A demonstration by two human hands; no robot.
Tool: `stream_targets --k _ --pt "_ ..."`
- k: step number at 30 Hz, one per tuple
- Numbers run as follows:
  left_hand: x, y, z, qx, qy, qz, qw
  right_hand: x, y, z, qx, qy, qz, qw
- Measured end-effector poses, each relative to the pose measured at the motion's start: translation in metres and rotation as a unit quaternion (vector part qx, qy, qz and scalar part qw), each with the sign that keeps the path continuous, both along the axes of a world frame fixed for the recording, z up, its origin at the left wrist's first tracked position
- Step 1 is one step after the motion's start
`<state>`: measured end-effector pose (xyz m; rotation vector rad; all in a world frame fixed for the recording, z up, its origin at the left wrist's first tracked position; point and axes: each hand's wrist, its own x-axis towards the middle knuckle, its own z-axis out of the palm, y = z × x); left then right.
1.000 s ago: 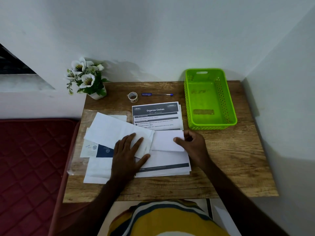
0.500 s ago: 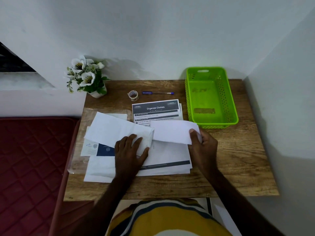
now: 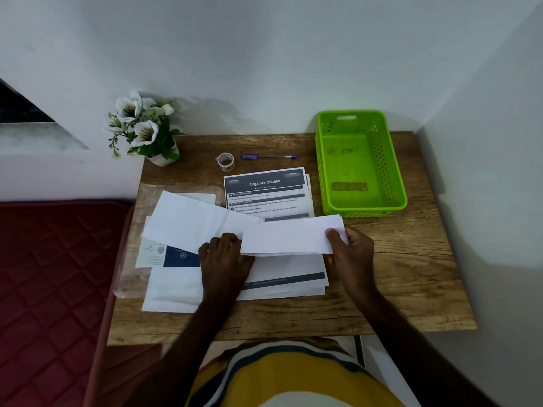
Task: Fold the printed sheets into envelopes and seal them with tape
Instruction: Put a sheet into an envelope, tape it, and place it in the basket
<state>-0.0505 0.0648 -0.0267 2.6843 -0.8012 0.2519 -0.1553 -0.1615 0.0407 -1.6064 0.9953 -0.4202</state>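
A: Fingers?
B: Right hand (image 3: pixel 351 254) pinches the folded sheet (image 3: pixel 291 235) at its right end, thumb on top. Left hand (image 3: pixel 224 259) lies over its left end, fingers curled; grip unclear.
A: Sheet's place?
B: Between both hands, above the printed stack (image 3: pixel 269 190); tape roll (image 3: pixel 225 160) well beyond the fingertips.

Right hand (image 3: pixel 351 254) pinching folded sheet (image 3: pixel 289 235), left hand (image 3: pixel 224 257) at its other end, wooden table (image 3: pixel 396 274), green basket (image 3: pixel 363 205)
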Motion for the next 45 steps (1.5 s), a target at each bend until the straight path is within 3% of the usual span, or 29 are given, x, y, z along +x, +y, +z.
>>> stream_targets --k 6,21,35,40,45 --pt "-0.002 -0.010 0.008 0.023 0.010 -0.002 1.000 -0.017 -0.007 -0.011 0.015 0.026 -0.009 1.000" --pt "0.010 0.005 0.011 -0.136 0.165 -0.008 0.977 -0.019 -0.005 -0.013 -0.002 0.037 -0.017 0.999" --pt "0.020 0.007 0.011 -0.153 0.207 -0.003 0.966 -0.002 0.007 -0.005 -0.065 0.001 -0.001 0.998" --pt "0.018 0.004 0.010 -0.142 0.195 -0.020 0.970 0.002 0.020 -0.012 -0.038 0.007 0.051 0.998" --pt "0.015 -0.001 0.011 -0.143 0.191 -0.012 0.971 0.007 0.050 -0.024 0.010 -0.002 0.042 0.999"
